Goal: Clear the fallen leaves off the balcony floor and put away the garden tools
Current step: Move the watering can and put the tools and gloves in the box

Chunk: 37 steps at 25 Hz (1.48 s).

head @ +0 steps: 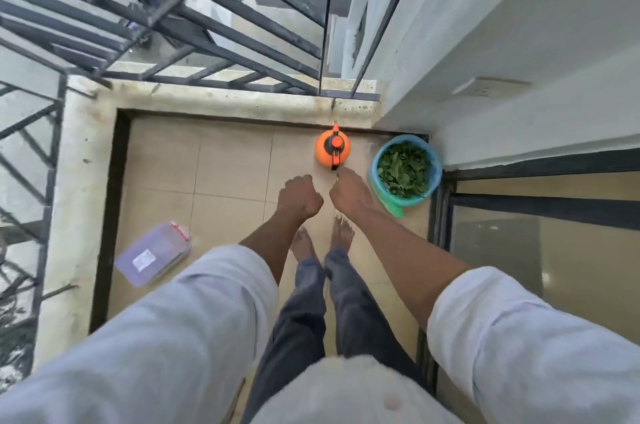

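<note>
An orange pump sprayer (332,145) with a black and orange handle stands on the beige tiled floor (228,167) by the far wall. To its right a blue bucket (433,177) is filled with green leaves (401,169). My left hand (300,195) hangs above the tiles as a fist and holds nothing. My right hand (349,193) reaches out with straight fingers, its tips just below the sprayer's handle; I cannot tell if they touch it.
A clear plastic box (154,254) with a red latch lies on the floor at the left. A dark metal railing (194,28) tops the low ledge ahead and to the left. A glass sliding door (540,233) runs along the right. My bare feet stand mid-floor.
</note>
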Each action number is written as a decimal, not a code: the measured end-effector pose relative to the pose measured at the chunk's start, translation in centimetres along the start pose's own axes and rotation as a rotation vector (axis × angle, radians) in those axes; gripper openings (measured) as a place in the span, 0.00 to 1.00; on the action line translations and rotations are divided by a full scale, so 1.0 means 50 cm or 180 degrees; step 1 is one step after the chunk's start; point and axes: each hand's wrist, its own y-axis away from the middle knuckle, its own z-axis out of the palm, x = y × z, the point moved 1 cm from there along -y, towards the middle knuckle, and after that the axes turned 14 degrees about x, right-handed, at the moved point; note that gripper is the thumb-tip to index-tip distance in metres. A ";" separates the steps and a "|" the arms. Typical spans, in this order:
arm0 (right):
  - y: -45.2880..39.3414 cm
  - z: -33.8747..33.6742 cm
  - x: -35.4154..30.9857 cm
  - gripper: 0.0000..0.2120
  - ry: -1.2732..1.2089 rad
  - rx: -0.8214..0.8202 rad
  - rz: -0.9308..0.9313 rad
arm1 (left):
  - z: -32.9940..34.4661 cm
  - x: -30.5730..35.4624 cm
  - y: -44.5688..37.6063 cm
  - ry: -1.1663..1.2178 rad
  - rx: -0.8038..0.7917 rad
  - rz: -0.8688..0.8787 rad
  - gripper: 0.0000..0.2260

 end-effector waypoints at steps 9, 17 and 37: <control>0.234 -0.165 -0.143 0.14 0.0947 -0.0484 -0.1271 | -0.104 -0.012 0.289 0.0462 0.0545 -0.0265 0.14; 0.341 -0.129 -0.170 0.10 0.1673 -0.0823 -0.2479 | -0.073 -0.052 0.437 0.1062 0.1103 -0.1428 0.15; 0.962 0.221 -0.061 0.12 0.3017 -0.1976 -0.5614 | 0.345 -0.268 1.083 0.3146 0.2086 -0.4654 0.22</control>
